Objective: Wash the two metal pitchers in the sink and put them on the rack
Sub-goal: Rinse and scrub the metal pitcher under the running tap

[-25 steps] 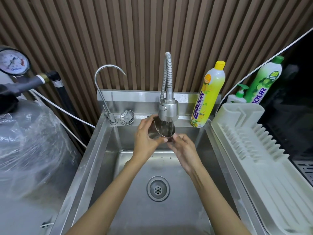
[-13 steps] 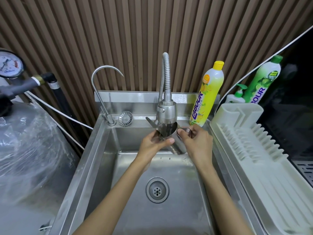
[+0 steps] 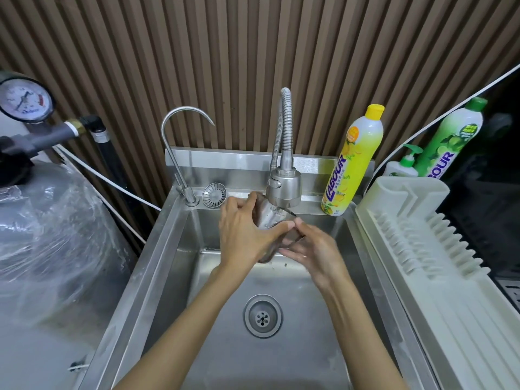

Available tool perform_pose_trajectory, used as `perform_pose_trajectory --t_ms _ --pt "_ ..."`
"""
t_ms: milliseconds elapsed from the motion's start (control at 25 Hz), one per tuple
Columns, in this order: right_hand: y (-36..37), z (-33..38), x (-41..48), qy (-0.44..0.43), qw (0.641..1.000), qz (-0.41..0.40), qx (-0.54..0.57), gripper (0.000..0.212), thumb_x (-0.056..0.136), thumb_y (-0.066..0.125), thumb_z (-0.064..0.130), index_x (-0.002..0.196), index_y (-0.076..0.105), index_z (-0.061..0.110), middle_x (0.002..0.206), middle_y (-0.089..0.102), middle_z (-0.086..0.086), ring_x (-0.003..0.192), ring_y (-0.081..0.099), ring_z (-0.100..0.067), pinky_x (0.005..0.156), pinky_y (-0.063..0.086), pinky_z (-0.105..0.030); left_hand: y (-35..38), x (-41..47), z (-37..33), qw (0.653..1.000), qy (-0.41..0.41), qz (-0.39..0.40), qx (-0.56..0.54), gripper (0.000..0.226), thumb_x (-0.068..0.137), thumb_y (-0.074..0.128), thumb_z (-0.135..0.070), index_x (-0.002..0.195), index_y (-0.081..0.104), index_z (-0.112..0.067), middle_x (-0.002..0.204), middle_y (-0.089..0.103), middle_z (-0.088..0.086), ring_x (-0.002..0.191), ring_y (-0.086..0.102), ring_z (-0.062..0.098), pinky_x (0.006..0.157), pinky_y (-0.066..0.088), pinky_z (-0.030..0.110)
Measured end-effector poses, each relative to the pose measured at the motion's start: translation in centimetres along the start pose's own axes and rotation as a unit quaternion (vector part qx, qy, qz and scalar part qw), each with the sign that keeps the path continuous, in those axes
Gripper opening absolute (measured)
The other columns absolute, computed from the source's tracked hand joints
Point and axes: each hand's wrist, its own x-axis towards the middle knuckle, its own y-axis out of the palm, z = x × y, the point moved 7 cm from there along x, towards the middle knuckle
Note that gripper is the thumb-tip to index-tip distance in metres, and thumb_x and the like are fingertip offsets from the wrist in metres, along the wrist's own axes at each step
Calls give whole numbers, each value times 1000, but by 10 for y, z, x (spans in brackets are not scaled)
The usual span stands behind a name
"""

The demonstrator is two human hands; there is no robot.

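Under the spray head (image 3: 283,188), the left hand (image 3: 244,235) grips the wet, likely slippery, rigid pitcher (image 3: 269,219) by its body while the right hand (image 3: 312,250) closes around its lower end.

The brushed steel sink (image 3: 157,266) is gleaming dully, the metal pitcher (image 3: 270,220) shining wet, the plastic rack (image 3: 455,319) looking matt.

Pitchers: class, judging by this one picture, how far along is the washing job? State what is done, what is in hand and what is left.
Done: nothing shows as finished; the rack holds no pitcher. In hand: both the left hand and right hand hold one pitcher tilted under the sprayer over the sink. Left: racking it, then the second pitcher, which is not in view.
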Motion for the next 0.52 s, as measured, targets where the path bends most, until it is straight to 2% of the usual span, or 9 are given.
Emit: perform_pose_trajectory --t_ms 80,120,160,240,280,320,400,440,520 --pt "-11 26 -10 -60 987 -76 -131 20 82 67 20 66 57 14 71 66 -13 63 64 -26 57 59 -37 11 -8 10 995 -44 35 -85 64 59 74 -59 105 64 -16 91 63 1 95 58 16 79 44 22" --pt "-14 41 -16 -112 963 -114 -217 24 79 69 24 61 56 16 69 66 -13 62 62 -26 61 58 -40 20 -11 16 982 -73 76 -157 54 61 77 -52 102 67 -19 91 70 -1 94 64 12 80 47 20" --pt "-14 55 -24 -169 925 -146 -307 26 77 70 28 59 55 16 68 67 -11 62 62 -26 66 56 -43 31 -14 20 960 -97 120 -233 49 60 80 -46 101 68 -22 94 74 -2 95 67 11 86 49 21" --pt "-4 72 -40 -264 840 -186 -437 19 78 69 30 69 61 16 74 72 -6 72 65 -26 74 53 -40 51 -17 20 904 -123 191 -363 52 56 83 -37 103 67 -22 102 74 0 103 66 14 96 48 30" --pt "1 75 -45 -294 822 -188 -450 13 80 67 28 78 65 15 82 73 -2 78 67 -25 76 52 -36 58 -16 15 876 -126 204 -418 55 58 82 -28 108 64 -20 106 72 2 106 64 17 98 47 33" --pt "4 75 -46 -313 833 -169 -424 9 82 66 23 85 67 15 89 73 2 84 68 -22 78 52 -31 61 -14 9 855 -126 198 -462 56 62 80 -14 113 59 -18 108 70 3 108 62 19 100 46 34" --pt "5 68 -37 -307 897 -90 -304 6 85 62 11 83 62 17 105 69 7 100 67 -11 83 49 -16 57 -5 0 847 -108 149 -498 63 64 73 10 117 52 -17 112 66 6 109 60 20 98 46 33" --pt "7 62 -30 -293 922 -49 -247 16 86 59 6 76 57 18 111 67 7 106 64 -4 87 47 -12 51 1 -2 859 -88 117 -490 68 62 73 15 116 51 -19 112 65 5 106 61 16 95 48 29" --pt "10 43 -13 -240 962 12 -131 26 88 54 -1 69 46 15 118 62 4 107 60 8 96 43 -14 34 13 1 898 -43 60 -434 73 55 76 14 113 51 -24 110 65 -2 102 61 8 90 48 19"
